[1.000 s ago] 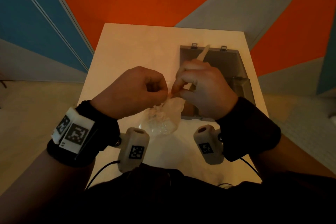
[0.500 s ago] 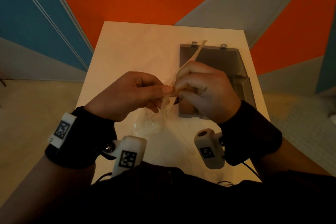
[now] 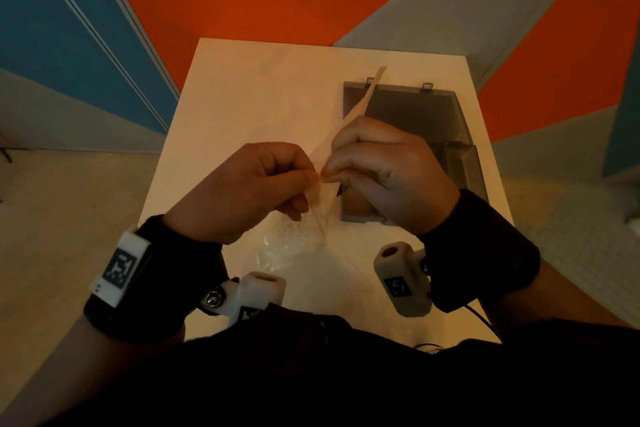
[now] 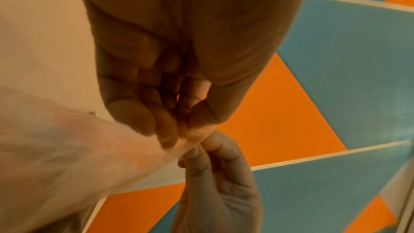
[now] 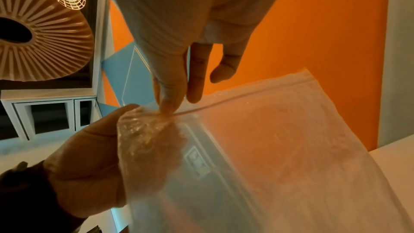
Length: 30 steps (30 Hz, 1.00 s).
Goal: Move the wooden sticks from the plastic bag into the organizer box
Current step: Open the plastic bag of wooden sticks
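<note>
The wooden sticks [image 3: 363, 104] are looking light and stiff, poking up out of the thin, floppy plastic bag [image 3: 294, 239]; the right hand [image 3: 388, 173] is pinching them mid-length, left hand [image 3: 242, 191] is pinching the bag's mouth, both hovering over the tabletop [image 3: 263, 97] just beside the open organizer box [image 3: 415, 114], so I'd grab the rigid shafts, not the slippery film

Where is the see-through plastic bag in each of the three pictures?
Head view: the clear plastic bag hangs in the middle, below the left hand and right hand pinching its top, above the white table.
Left wrist view: the bag is a blurry sheet at lower left.
Right wrist view: the bag fills the lower right.
Shared landmark: the pinching fingertips.
</note>
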Each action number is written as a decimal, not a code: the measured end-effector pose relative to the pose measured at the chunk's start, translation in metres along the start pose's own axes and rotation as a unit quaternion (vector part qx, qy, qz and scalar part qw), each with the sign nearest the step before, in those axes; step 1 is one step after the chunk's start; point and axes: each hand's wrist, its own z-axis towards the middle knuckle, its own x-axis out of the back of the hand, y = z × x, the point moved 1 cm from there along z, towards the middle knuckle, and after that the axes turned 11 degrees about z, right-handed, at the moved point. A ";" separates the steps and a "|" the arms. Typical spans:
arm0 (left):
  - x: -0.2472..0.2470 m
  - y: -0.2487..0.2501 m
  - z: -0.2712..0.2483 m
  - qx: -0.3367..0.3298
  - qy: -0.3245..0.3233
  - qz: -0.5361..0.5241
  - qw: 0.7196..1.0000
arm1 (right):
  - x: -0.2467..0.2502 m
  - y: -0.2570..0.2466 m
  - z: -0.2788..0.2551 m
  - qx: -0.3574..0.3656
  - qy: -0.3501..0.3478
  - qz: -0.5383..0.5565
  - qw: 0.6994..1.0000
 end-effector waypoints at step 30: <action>-0.025 0.000 0.007 -0.003 0.047 -0.060 0.997 | -0.002 -0.003 -0.002 -0.212 0.092 0.246 0.941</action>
